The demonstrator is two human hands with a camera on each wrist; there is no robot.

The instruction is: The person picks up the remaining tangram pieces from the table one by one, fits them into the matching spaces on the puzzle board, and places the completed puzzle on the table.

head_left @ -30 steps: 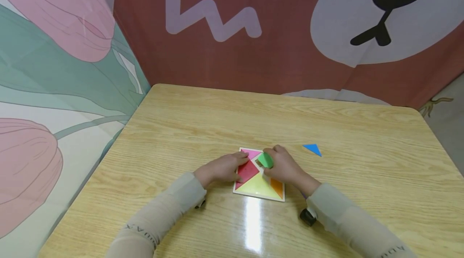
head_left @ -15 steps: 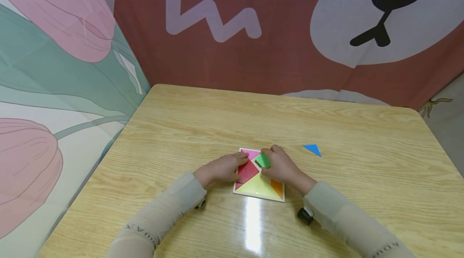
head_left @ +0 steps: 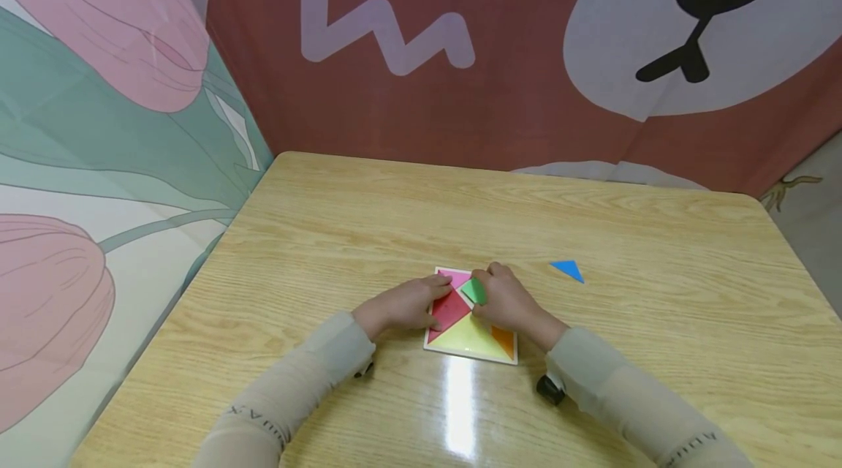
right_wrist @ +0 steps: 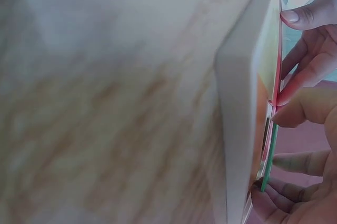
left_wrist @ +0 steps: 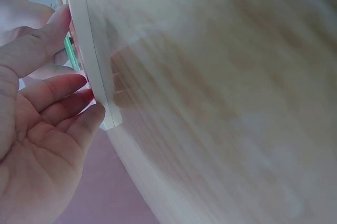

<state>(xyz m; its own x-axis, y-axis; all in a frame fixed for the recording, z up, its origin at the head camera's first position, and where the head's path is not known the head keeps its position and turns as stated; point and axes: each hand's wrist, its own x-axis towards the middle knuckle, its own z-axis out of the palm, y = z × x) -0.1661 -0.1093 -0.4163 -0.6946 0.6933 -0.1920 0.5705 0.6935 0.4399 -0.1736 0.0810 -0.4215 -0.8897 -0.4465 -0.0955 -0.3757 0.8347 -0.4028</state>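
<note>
A tangram board [head_left: 470, 360] with a pale rim lies on the table, holding a pink triangle [head_left: 459, 277], a red piece [head_left: 450, 313], a yellow triangle [head_left: 465, 338] and an orange triangle [head_left: 503, 343]. My left hand [head_left: 406, 304] rests its spread fingers on the pink and red pieces at the board's left side. With thumb and fingers, my right hand [head_left: 509, 300] pinches a green tangram piece [head_left: 474, 291] close over the board's upper right. The right wrist view shows that green piece [right_wrist: 269, 155] slightly tilted from the board's face. The right hand hides the board's upper right corner.
A blue triangle [head_left: 569, 270] lies on the wooden table [head_left: 368, 219] beyond the right hand, to the right of the board. A printed curtain [head_left: 408, 110] hangs along the table's far edge. Dark wrist devices sit under both sleeves.
My right hand has moved slightly left with the green piece, which now covers more of the dark gap beside it. The left hand and the board have stayed in place.
</note>
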